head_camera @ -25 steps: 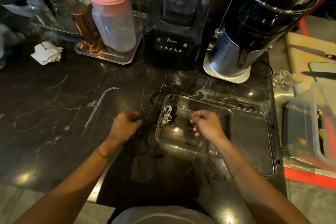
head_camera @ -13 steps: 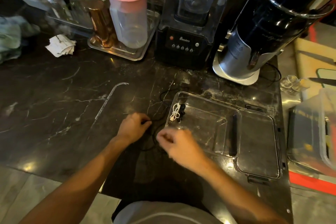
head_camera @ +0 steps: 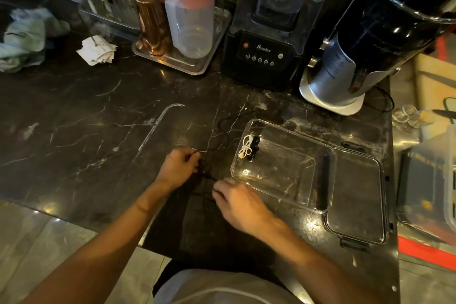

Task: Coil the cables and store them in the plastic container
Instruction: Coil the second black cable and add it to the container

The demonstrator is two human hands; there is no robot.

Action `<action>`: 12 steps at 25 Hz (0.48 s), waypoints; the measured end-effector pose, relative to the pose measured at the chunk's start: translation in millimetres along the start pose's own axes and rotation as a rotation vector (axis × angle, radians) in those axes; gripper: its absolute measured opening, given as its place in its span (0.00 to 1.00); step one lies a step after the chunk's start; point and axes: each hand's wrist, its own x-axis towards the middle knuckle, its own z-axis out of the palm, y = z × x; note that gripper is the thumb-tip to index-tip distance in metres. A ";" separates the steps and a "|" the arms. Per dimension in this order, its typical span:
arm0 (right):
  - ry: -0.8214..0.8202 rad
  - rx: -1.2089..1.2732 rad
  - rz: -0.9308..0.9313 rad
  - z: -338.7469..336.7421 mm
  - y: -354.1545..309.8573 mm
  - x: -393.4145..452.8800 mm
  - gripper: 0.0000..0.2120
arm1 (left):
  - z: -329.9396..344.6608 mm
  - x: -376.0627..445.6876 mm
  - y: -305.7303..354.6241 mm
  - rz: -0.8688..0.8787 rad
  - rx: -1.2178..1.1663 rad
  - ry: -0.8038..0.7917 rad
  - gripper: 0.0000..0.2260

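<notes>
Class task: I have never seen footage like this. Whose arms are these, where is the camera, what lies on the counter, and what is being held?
There is no machine here: a person wears one camera on the head, looking forward and down, so the two arms are the wearer's own. The left hand and the right hand each pinch a thin black cable that trails over the dark marble counter. To the right lies a clear plastic container, open, with a coiled white cable and a small black one already inside. Its lid lies beside it. Behind stand a pink-lidded jug on a metal tray, a blender and another appliance I cannot identify.
</notes>
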 end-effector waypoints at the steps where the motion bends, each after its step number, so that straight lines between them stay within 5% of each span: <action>1: 0.069 0.142 -0.024 -16.3 -4.5 1.0 0.08 | -1.5 -0.4 0.9 -0.027 -0.033 0.028 0.09; 5: 0.307 0.649 0.065 -102.8 -11.2 2.1 0.08 | -6.1 2.9 11.2 -0.066 -0.105 0.123 0.11; 12: 0.599 0.880 -0.025 -177.8 11.3 -13.7 0.12 | -3.9 11.1 30.4 -0.052 0.003 0.092 0.11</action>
